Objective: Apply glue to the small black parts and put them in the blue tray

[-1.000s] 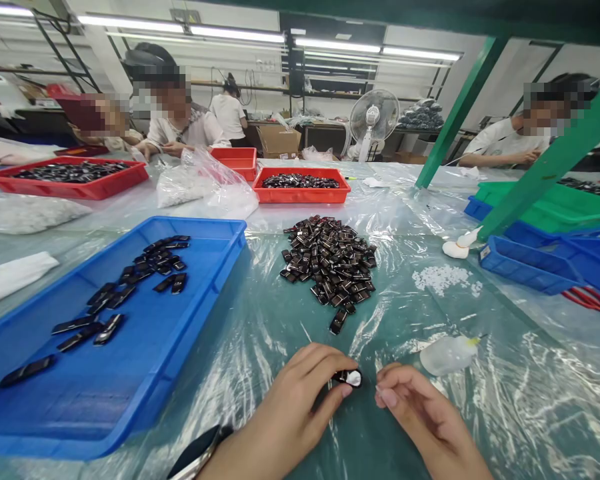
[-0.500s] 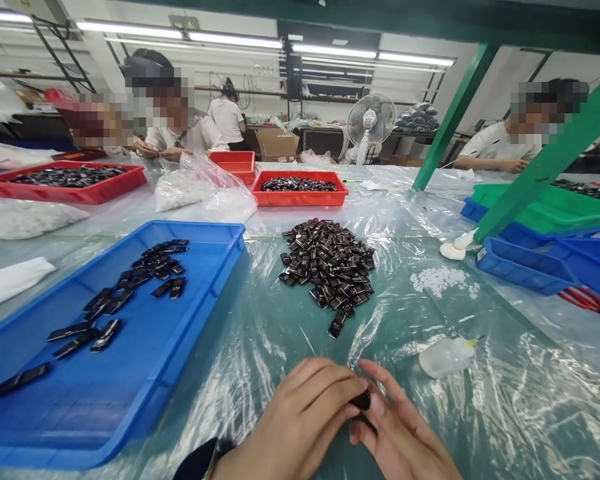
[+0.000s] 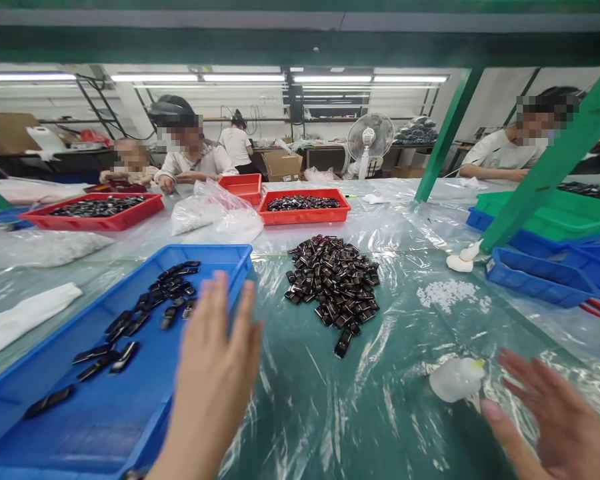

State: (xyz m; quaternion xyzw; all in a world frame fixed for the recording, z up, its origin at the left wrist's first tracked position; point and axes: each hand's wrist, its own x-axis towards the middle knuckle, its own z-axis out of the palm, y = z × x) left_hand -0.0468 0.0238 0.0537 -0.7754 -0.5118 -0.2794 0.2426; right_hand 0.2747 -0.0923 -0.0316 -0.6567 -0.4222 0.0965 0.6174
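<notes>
My left hand (image 3: 219, 363) reaches over the right rim of a blue tray (image 3: 145, 400), fingers stretched out and a little blurred, with nothing seen in them. Several small black glossy parts (image 3: 124, 357) lie in that tray, some just beyond my fingertips. On the right, my right hand (image 3: 550, 407) is spread open beside a translucent squeeze bottle (image 3: 457, 380) with a yellowish tip, lying on its side. Whether they touch is unclear. Between my hands, farther back, is a heap of similar black parts (image 3: 335, 280) on the plastic-covered table.
Small white pieces (image 3: 450, 295) lie scattered at right, near a white bottle (image 3: 463, 259) and a blue bin (image 3: 540, 277). Red trays (image 3: 305, 217) of black parts stand behind the heap. A green post (image 3: 555, 160) slants down at right. People sit across the table.
My hands have parted, left one toward the blue tray and right one toward the squeeze bottle. The black part they held is no longer between them. The view has tilted up.
</notes>
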